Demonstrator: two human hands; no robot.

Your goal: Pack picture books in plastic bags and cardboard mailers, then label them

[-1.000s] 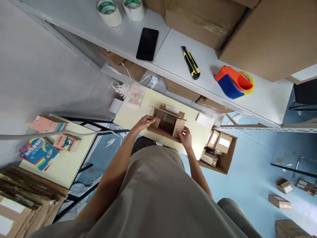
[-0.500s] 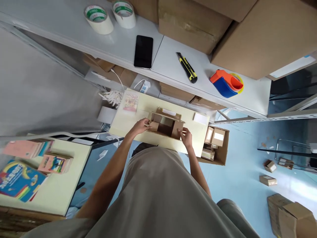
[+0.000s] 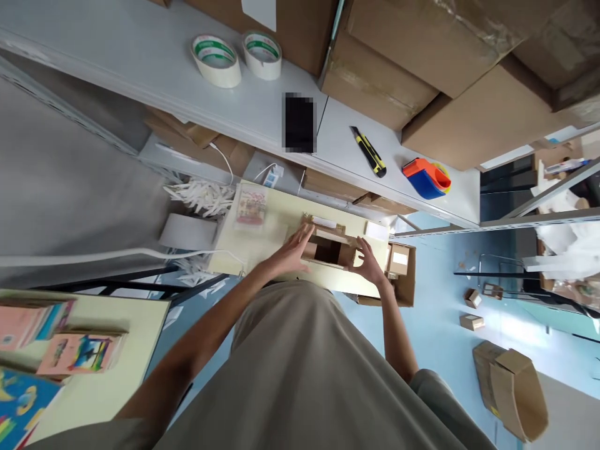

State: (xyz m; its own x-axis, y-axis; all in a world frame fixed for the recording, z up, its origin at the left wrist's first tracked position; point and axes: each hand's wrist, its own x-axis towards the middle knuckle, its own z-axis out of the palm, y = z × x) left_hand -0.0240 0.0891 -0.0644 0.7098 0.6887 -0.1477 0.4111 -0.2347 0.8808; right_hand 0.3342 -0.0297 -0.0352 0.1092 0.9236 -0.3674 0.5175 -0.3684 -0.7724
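A small open cardboard box (image 3: 345, 256) stands on the cream table (image 3: 276, 215), its dark inside facing up. At its left end is my left hand (image 3: 293, 250), the thumb and fingers spread wide apart. My right hand (image 3: 370, 265) curves about the right end, thumb apart from the fingers. Whether either hand presses on the cardboard is hard to tell. Just behind the box lies a taped brown carton with a white label (image 3: 324, 222). A clear-wrapped printed packet (image 3: 252, 205) lies at the table's left, a white slip (image 3: 376, 230) at its right.
On the grey shelf (image 3: 154, 62) are tape rolls (image 3: 216, 61), a black phone (image 3: 300, 124), a yellow-black utility knife (image 3: 369, 152) and an orange-blue tape dispenser (image 3: 426, 177). Large cartons (image 3: 379, 87) stand behind. A carton of small boxes (image 3: 405, 281) sits right; books (image 3: 79, 353) lie left.
My fingers have moved from pinching the box's ends to being spread around them. The left hand now reaches farther over the box. The view has shifted, with the shelf lower in it.
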